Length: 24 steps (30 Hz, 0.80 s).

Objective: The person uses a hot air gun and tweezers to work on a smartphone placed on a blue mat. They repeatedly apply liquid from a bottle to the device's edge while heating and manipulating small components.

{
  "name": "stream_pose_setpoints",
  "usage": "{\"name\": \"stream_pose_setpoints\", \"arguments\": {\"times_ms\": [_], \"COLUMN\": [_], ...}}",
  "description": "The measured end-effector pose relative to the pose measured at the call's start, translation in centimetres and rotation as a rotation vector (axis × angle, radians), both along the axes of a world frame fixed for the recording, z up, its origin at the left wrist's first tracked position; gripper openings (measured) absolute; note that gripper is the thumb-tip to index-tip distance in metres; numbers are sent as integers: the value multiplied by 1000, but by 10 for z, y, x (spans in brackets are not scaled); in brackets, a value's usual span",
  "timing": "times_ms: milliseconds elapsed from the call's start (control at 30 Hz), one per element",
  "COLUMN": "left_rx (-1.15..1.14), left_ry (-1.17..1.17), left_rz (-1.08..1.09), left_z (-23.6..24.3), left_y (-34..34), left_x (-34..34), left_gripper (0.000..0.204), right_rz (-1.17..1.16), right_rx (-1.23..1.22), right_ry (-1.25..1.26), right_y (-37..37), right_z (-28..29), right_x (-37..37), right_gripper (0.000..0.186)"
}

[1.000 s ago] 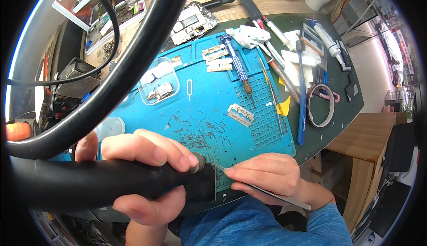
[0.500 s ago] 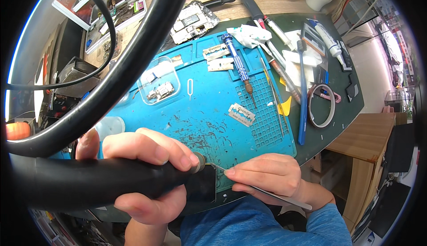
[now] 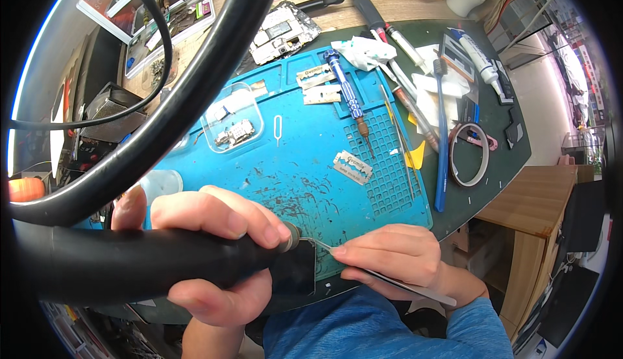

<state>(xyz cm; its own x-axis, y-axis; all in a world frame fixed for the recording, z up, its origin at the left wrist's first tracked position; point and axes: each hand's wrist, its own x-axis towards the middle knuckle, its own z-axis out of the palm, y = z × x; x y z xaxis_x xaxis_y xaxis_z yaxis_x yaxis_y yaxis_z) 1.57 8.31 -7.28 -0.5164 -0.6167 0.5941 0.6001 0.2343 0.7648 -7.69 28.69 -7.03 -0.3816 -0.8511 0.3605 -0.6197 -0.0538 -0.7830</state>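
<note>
Pinching tweezers (image 3: 416, 288) along a ten-to-four line, the right hand (image 3: 392, 255) has the dark panel (image 3: 295, 272) at nine o'clock; the left hand (image 3: 201, 213), nearer it in view, wraps a black handpiece (image 3: 143, 261).

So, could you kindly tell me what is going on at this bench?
Someone's left hand grips a thick black tool, its metal nozzle pointing toward the bent tip of silver tweezers in the right hand. Both hands are over the near edge of a blue mat, beside a flat dark panel. Whether the tip touches the panel is hard to tell. A screwdriver and a razor blade lie farther back.
</note>
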Motion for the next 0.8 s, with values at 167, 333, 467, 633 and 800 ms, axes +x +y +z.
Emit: {"name": "stream_pose_setpoints", "arguments": {"times_ms": [167,333,467,633,800], "left_rx": [5,6,8,14,14], "left_ry": [-5,-1,-12,-8,-12], "left_rz": [20,31,47,39,41], "left_z": [2,1,3,1,1], "left_y": [1,2,3,3,3], "left_x": [-1,-2,-1,-2,-2], "left_gripper": [86,85,85,85,85], "right_rz": [4,-2,0,-4,-15], "right_rx": [-2,-3,-2,3,37], "right_ry": [11,20,19,22,30], "right_y": [-1,-1,-2,-2,-1], "right_z": [0,-1,0,-1,-1], "right_x": [0,1,2,1,3], "right_gripper": [30,30,30,31,26]}}
